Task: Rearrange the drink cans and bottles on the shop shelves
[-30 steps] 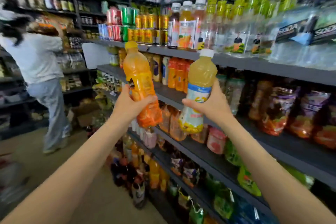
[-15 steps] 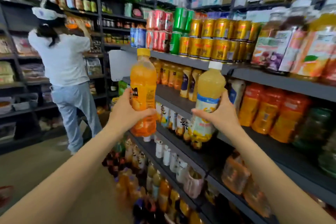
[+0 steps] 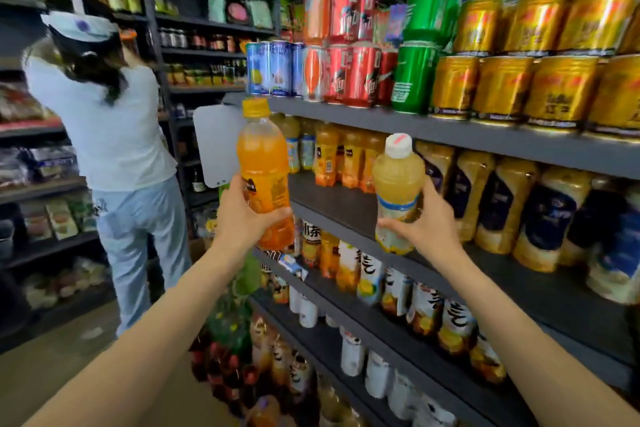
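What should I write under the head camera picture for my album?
Left hand holds an orange plastic juice bottle, right hand a pale yellow plastic juice bottle, before grey shop shelves.

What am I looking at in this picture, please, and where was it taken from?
There is no machine here: the camera sits on a person's head and looks forward and down, so the two bare arms reaching in from below are the wearer's own. The left hand grips an orange drink bottle with a yellow cap. The right hand grips a pale yellow drink bottle with a white cap. Both are held up in front of dark shop shelves. The shelf above carries stacked cans, blue, red, green and gold; the shelves below hold rows of bottles. At left, another person in a white top faces other shelves.
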